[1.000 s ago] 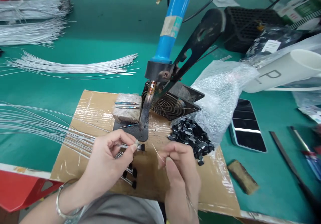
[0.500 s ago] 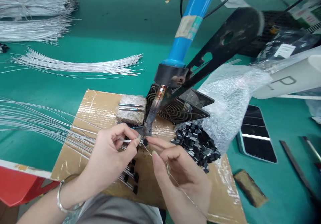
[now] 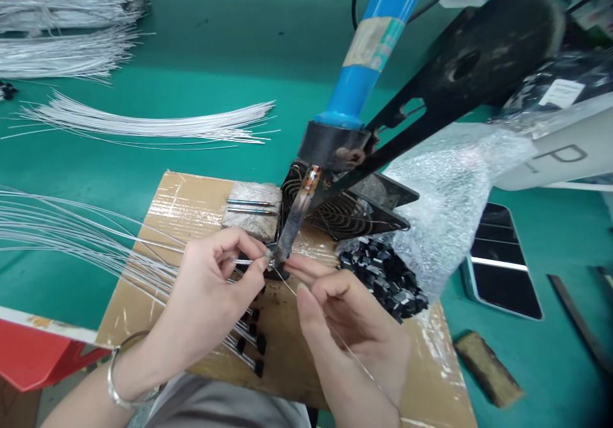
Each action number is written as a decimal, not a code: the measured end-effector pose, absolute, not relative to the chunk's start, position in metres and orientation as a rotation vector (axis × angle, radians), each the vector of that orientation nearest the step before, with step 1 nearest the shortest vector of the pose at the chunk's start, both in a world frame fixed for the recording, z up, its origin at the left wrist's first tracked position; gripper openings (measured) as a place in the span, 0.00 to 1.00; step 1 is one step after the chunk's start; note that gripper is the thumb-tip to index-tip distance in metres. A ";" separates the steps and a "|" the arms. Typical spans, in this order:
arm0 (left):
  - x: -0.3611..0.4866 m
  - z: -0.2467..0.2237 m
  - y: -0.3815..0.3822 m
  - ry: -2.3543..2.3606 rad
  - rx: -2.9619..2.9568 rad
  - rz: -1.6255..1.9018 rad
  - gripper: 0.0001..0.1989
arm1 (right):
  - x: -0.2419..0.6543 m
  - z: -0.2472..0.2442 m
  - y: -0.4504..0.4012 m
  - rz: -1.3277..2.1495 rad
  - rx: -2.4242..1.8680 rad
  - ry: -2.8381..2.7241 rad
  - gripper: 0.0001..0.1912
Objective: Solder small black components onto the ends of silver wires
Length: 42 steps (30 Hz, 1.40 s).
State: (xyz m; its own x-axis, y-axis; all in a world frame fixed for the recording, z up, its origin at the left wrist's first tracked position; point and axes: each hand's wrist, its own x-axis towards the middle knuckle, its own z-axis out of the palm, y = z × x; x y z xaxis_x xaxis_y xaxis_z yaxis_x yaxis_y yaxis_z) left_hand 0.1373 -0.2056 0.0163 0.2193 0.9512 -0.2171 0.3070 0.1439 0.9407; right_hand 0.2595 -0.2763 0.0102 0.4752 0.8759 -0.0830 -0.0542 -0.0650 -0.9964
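My left hand (image 3: 215, 281), with a bangle at the wrist, pinches a thin white wire (image 3: 241, 262) between thumb and fingertips. The wire's end is at the tip (image 3: 286, 243) of a blue soldering iron (image 3: 354, 92), which points down from a black bracket (image 3: 440, 89). My right hand (image 3: 354, 332) is closed around thin solder wire (image 3: 355, 358), whose end reaches toward the same spot. Fingertips partly hide the joint, so exact contact cannot be told. Below my left hand, several wires with black connectors (image 3: 259, 343) lie on the cardboard (image 3: 306, 370).
Loose black connectors (image 3: 383, 278) spill from a bubble-wrap bag (image 3: 445, 191) on the right. Behind the iron tip sits a black fan (image 3: 345, 207), beside a pad with two metal tips (image 3: 251, 207). White wire bundles (image 3: 158, 121) lie left. A phone (image 3: 502, 262) rests at right.
The view has shifted slightly, so the iron and the things on the right appear farther right. Both hands keep their grips near the iron tip, with little movement.
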 end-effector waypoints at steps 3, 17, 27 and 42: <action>0.136 0.016 -0.207 1.293 1.383 0.733 0.05 | 0.259 0.010 -0.276 0.897 -1.430 -0.769 0.13; 0.136 0.017 -0.206 1.285 1.414 0.752 0.05 | 0.260 0.011 -0.278 0.881 -1.429 -0.791 0.12; 0.135 0.018 -0.208 1.279 1.455 0.760 0.04 | 0.259 0.011 -0.277 0.844 -1.414 -0.786 0.12; 0.138 0.020 -0.208 1.272 1.469 0.783 0.05 | 0.259 0.009 -0.278 0.853 -1.404 -0.774 0.13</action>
State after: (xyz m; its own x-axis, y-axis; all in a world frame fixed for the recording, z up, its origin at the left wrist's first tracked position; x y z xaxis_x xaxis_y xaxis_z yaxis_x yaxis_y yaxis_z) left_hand 0.1377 -0.2076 0.0197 0.2369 0.9625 -0.1320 0.3153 0.0524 0.9476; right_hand 0.2590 -0.2775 0.0087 0.4996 0.8654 -0.0378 -0.0461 -0.0169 -0.9988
